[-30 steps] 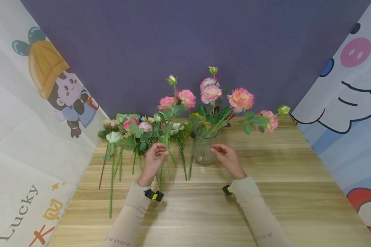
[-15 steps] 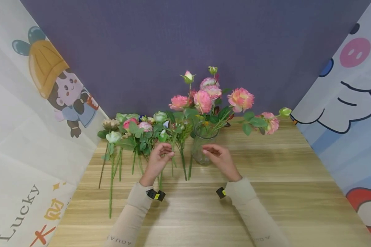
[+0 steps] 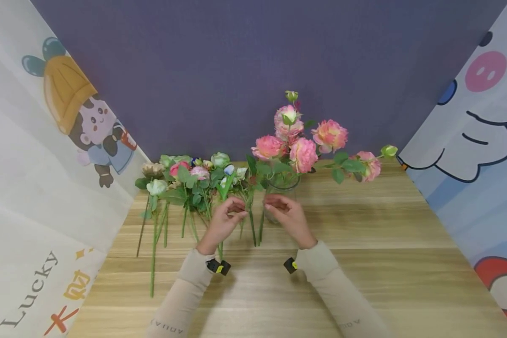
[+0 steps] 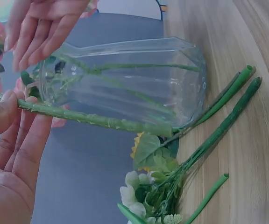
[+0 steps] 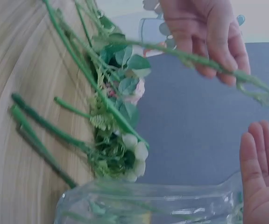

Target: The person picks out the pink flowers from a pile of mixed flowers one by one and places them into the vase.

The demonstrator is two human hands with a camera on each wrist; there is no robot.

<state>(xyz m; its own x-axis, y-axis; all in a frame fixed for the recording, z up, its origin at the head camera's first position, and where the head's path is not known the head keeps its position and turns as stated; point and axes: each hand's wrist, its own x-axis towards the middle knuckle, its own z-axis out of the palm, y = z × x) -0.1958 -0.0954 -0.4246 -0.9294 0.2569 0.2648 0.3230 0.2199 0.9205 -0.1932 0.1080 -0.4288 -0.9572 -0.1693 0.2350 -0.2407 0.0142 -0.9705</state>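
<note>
My left hand (image 3: 225, 223) pinches the green stem (image 4: 92, 119) of a pink artificial peony spray (image 3: 303, 155) between thumb and fingers. The spray has two pink blooms and a pale bud, which stand in front of other blooms. In the left wrist view, the stem's cut end lies across the near side of the clear glass vase (image 4: 125, 86), apparently outside it. Pink peonies (image 3: 330, 135) rise from the vase, their stems visible through the glass. My right hand (image 3: 290, 220) holds nothing; its fingers are extended in front of the vase, close to the held stem.
Left of the vase, a pile of artificial flowers (image 3: 186, 185) lies on the wooden table (image 3: 384, 263), stems toward me. White flowers (image 5: 137, 156) lie beside the vase. A dark panel (image 3: 253, 61) stands behind, with printed curtains (image 3: 21, 188) at both sides.
My left hand has carried the peony spray to the right, bringing its blooms over the vase opening. My right hand has shifted left, so the two hands are closer together.
</note>
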